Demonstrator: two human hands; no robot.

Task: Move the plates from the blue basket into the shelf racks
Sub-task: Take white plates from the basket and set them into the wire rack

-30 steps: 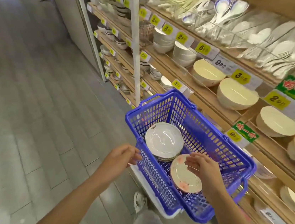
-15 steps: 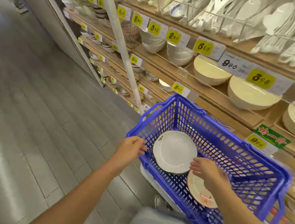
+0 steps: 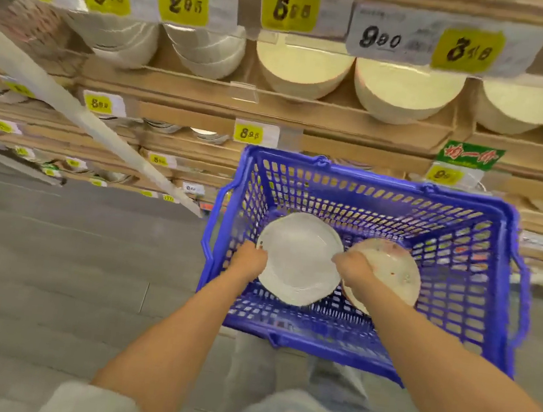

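A blue plastic basket (image 3: 384, 192) stands on the floor in front of the shelves. Inside it lies a stack of white plates (image 3: 301, 261) on the left and a cream plate with red marks (image 3: 392, 265) on the right. My left hand (image 3: 250, 259) grips the left rim of the white stack. My right hand (image 3: 353, 267) holds the stack's right rim, lying over the edge of the cream plate. Both hands are inside the basket.
Wooden shelf racks (image 3: 275, 107) rise just behind the basket, holding stacked white bowls (image 3: 207, 50) and cream bowls (image 3: 300, 69) under yellow price tags (image 3: 289, 9). A white upright post (image 3: 79, 113) slants across the left. Grey tiled floor (image 3: 51, 264) lies to the left.
The view swung to face the shelves squarely. My left hand left the basket's rim and went inside to the white stack's left edge; my right hand shifted onto the stack's right edge.
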